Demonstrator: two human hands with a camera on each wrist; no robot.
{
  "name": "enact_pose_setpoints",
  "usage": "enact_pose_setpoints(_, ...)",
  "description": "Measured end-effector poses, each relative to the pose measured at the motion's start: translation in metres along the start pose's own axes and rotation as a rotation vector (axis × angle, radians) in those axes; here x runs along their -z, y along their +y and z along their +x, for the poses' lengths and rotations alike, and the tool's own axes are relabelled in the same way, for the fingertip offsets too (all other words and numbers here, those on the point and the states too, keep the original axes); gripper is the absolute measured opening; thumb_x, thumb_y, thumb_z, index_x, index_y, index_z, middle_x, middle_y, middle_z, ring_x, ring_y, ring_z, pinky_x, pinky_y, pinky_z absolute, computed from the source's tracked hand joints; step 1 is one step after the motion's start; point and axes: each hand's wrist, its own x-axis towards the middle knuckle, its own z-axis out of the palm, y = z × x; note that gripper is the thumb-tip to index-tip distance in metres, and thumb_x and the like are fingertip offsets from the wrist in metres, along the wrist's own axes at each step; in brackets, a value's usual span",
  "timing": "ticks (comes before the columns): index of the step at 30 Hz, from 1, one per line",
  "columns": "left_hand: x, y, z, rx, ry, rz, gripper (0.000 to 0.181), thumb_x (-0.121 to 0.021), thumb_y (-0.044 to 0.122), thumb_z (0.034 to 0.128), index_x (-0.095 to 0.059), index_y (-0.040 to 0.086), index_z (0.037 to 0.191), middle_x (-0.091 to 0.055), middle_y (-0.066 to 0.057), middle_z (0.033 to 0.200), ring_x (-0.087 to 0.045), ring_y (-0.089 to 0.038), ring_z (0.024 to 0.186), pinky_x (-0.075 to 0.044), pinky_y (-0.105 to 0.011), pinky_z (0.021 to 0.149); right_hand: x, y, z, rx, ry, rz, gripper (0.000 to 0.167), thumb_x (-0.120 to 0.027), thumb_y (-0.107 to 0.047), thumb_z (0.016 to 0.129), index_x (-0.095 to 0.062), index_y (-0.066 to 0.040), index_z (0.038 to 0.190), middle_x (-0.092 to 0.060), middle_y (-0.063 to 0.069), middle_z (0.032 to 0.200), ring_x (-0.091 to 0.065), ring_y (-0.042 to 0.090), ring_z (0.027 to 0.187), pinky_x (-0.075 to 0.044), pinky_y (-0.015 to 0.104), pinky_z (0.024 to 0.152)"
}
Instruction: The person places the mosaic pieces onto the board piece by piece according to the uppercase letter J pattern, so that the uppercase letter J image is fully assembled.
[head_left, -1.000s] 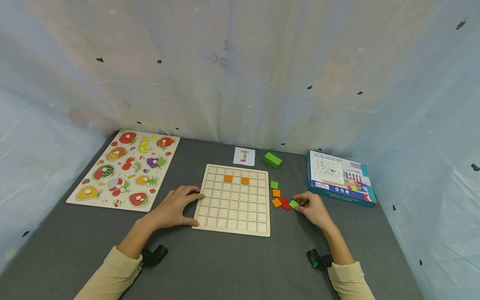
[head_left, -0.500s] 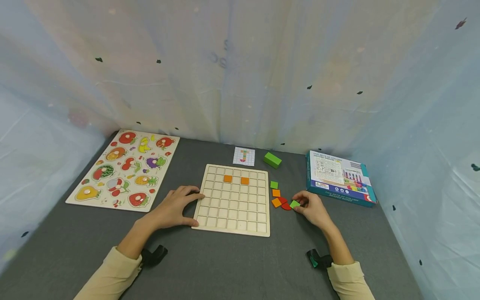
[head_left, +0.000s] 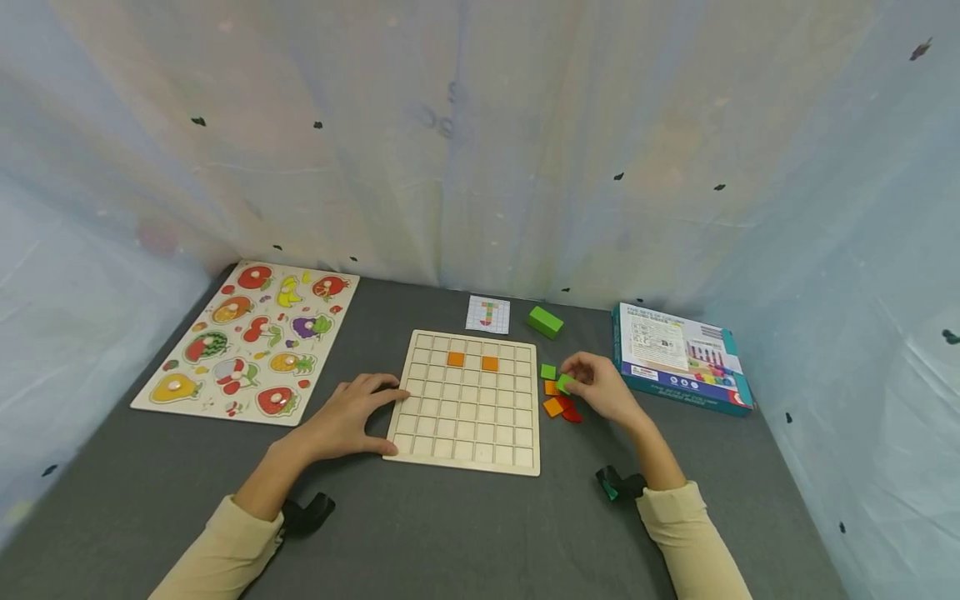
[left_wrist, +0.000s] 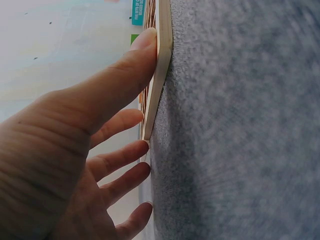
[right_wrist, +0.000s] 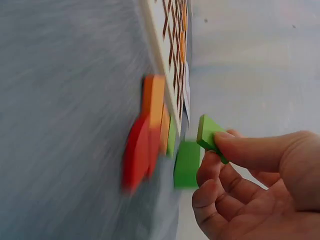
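Note:
Between thumb and fingers, my right hand pinches a green square tile, lifted above the table just right of the board. Below and beside it lie red rounded pieces, orange square tiles and another green tile. My left hand rests at the left edge of the wooden grid board, thumb on its near corner and fingers spread. Two orange tiles sit in cells of an upper row of the board.
Behind the board lies a pattern card beside a green block. A fruit puzzle board occupies the left side of the table. To the right is a teal and white box. Pale sheeting hangs behind the table.
My right hand has picked the green tile up from beside the red pieces and moved it left and away from me. The left hand keeps its place on the board.

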Motion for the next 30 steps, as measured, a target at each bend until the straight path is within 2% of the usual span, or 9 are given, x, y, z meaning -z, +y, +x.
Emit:
enact_pose_setpoints(8,0.001,0.000,0.001,0.004,-0.003,-0.002,0.082,-0.083,0.057,0.0727,-0.059,0.014,0.139,-0.048,-0.013,0.142,-0.041,-0.035,0.131,-0.031,-0.064,0.098,-0.037,-0.032,0.070,0.125,-0.147,0.036,0.016,-0.061,0.007,0.093,-0.064,0.007,0.108,-0.063,0.016,0.103,-0.058,0.025,0.085,-0.048,0.033,0.074)
enact_pose_setpoints(13,0.002,0.001,0.001,0.007,-0.006,-0.003,0.083,-0.083,0.057,0.0723,-0.059,0.014,0.139,-0.048,-0.013,0.142,-0.041,-0.035,0.130,-0.031,-0.064,0.098,-0.062,-0.048,0.099,0.207,-0.236,0.047,0.015,-0.061,0.006,0.094,-0.064,0.007,0.108,-0.063,0.017,0.101,-0.058,0.024,0.084,-0.047,0.033,0.073)
enact_pose_setpoints(18,0.003,0.001,0.002,0.007,-0.011,0.002,0.082,-0.082,0.057,0.0728,-0.059,0.014,0.139,-0.048,-0.013,0.142,-0.041,-0.035,0.131,-0.031,-0.064,0.098,-0.077,-0.052,0.110,0.224,-0.283,0.024,0.016,-0.063,0.006,0.094,-0.064,0.006,0.110,-0.061,0.014,0.095,-0.057,0.021,0.080,-0.048,0.032,0.072)
enact_pose_setpoints(30,0.002,0.001,0.000,0.001,-0.001,-0.002,0.081,-0.083,0.055,0.0725,-0.060,0.013,0.138,-0.049,-0.013,0.140,-0.042,-0.035,0.129,-0.032,-0.063,0.097,-0.084,-0.053,0.108,0.136,-0.243,0.036,0.014,-0.066,0.006,0.092,-0.065,0.006,0.106,-0.060,0.012,0.088,-0.054,0.019,0.078,-0.044,0.028,0.070)
